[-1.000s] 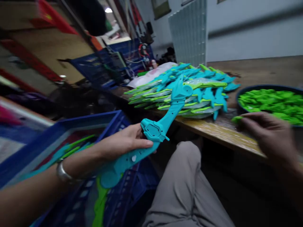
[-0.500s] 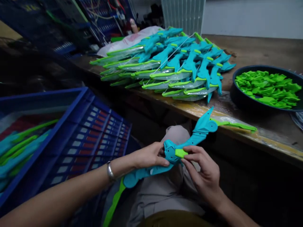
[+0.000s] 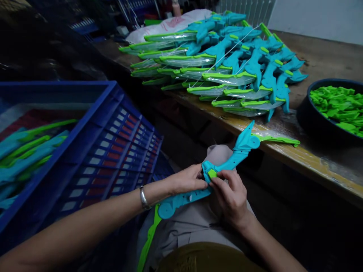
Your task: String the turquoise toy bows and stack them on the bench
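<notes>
A blue toy bow [image 3: 235, 158] with green limbs lies slantwise over my lap, its upper green limb reaching over the table's edge. My left hand [image 3: 188, 180] is wrapped round its middle, thumb on the near side. At the bow's middle, a small green piece [image 3: 212, 173] lies against the blue surface. My right hand [image 3: 231, 194] pinches that piece at its right side between thumb and fingers; the fingertips partly cover it. Whether the piece is seated in the blue part cannot be made out.
Several blue and green bows [image 3: 227, 68] are piled on the wooden table [image 3: 326, 53]. A dark round basin [image 3: 306, 117] of green pieces stands at the right. At the left, a blue crate [image 3: 113, 113] holds more bows.
The green piece has moved left onto the bow's middle, with my right hand following it. The view has shifted, so the pile and basin appear farther right.
</notes>
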A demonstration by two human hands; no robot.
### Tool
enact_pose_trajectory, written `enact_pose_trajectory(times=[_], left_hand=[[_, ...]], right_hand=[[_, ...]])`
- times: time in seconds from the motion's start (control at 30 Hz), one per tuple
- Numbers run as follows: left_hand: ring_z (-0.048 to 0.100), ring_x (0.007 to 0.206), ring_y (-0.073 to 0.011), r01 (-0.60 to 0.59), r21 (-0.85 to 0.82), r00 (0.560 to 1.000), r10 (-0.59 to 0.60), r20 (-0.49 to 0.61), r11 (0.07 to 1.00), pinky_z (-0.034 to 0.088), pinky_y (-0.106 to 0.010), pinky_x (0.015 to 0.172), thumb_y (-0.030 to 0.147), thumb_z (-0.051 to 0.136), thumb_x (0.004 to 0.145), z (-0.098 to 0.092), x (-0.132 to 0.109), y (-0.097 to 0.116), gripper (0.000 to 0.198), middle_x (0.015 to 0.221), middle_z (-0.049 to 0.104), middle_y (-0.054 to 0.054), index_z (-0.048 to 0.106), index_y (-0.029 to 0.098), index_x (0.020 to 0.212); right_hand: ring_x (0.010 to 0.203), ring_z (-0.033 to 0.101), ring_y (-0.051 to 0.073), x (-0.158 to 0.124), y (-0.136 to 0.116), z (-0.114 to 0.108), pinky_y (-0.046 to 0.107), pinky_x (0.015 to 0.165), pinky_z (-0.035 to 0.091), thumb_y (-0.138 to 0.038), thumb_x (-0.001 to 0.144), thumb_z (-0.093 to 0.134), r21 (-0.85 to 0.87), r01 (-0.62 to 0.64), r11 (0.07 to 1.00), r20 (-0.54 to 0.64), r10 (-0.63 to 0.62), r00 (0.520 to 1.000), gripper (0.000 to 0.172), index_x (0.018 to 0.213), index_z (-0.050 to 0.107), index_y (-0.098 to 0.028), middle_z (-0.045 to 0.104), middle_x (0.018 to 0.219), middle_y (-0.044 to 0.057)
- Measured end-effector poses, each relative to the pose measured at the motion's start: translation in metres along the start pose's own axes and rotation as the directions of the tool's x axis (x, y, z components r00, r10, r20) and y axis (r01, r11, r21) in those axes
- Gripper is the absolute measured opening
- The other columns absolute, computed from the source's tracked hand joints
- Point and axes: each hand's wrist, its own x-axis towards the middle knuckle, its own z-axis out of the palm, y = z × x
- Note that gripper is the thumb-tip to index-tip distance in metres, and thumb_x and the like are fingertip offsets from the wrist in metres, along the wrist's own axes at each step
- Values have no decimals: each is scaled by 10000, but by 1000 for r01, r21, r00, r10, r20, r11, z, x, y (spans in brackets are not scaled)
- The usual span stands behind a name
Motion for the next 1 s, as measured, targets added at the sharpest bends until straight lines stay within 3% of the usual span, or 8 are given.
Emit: enact_pose_trajectory(times=[0.2, 0.37, 0.47, 0.57, 0.67, 0.73, 0.87, 1.0], left_hand=[[617, 1015, -247, 29, 152, 997, -18, -76, 988, 501, -350, 891, 368, 637, 867, -2, -5, 4, 310, 1058, 693, -48, 670, 157, 1091], [616, 1063, -278, 58, 307, 993, -24, -112, 950, 496, -380, 932, 509, 574, 922, -5, -9, -2, 416, 1126, 692, -85, 659, 147, 1109], [618, 1042, -276, 73, 374, 990, -21, -143, 925, 492, -383, 931, 520, 531, 945, -4, -10, -4, 397, 1100, 695, -82, 655, 156, 1043], [617, 1021, -271, 69, 412, 991, -15, -133, 909, 484, -379, 935, 503, 534, 936, -1, -11, -1, 371, 1077, 701, -80, 650, 160, 1017], [604, 907, -250, 105, 430, 987, -42, -153, 897, 488, -348, 829, 509, 548, 912, 1, -9, 0, 368, 958, 682, -70, 646, 155, 947], [585, 859, -232, 112, 395, 983, -45, -176, 912, 482, -328, 788, 504, 559, 895, -1, -7, -3, 350, 892, 660, -52, 634, 162, 879], [571, 844, -222, 99, 295, 980, -42, -193, 950, 484, -316, 788, 494, 596, 870, -7, -3, -11, 329, 840, 653, -35, 627, 173, 808], [591, 825, -224, 81, 207, 992, -58, -115, 975, 488, -314, 794, 534, 649, 839, -15, 1, -14, 365, 833, 669, -42, 641, 170, 821]], right_hand=[[895, 634, 227, 2, -5, 0, 346, 716, 548, -64, 1002, 535, -24, 44, 999, 47, -43, 998, 293, 1246, 646, -182, 658, 1017, 130], [830, 611, 205, 9, -2, -5, 337, 709, 538, -145, 1045, 519, 128, -132, 983, 218, 101, 971, 135, 1032, 650, -173, 641, 926, 85], [916, 592, 268, 27, 2, -12, 412, 782, 526, -182, 1011, 600, -33, -44, 998, 330, 52, 943, 157, 1153, 634, -125, 656, 1016, 127], [1047, 574, 330, 52, 10, -16, 464, 876, 498, -238, 909, 777, -150, 124, 981, 513, -31, 858, 417, 1250, 613, -63, 657, 1145, 183], [887, 586, 277, 69, 23, -11, 389, 760, 467, -351, 860, 849, -72, 181, 981, 721, -74, 689, 306, 955, 676, -116, 665, 916, 111], [794, 572, 240, 75, 31, -4, 353, 704, 436, -351, 896, 813, -30, 176, 984, 776, -88, 624, 274, 846, 660, -130, 636, 811, 82], [773, 577, 224, 78, 38, 12, 340, 744, 447, -288, 896, 808, -7, 193, 981, 793, -112, 599, 231, 858, 664, -111, 646, 801, 84], [747, 585, 206, 81, 30, 17, 332, 793, 479, -492, 833, 864, -17, 242, 970, 817, -126, 563, 406, 787, 665, -140, 666, 772, 64]])
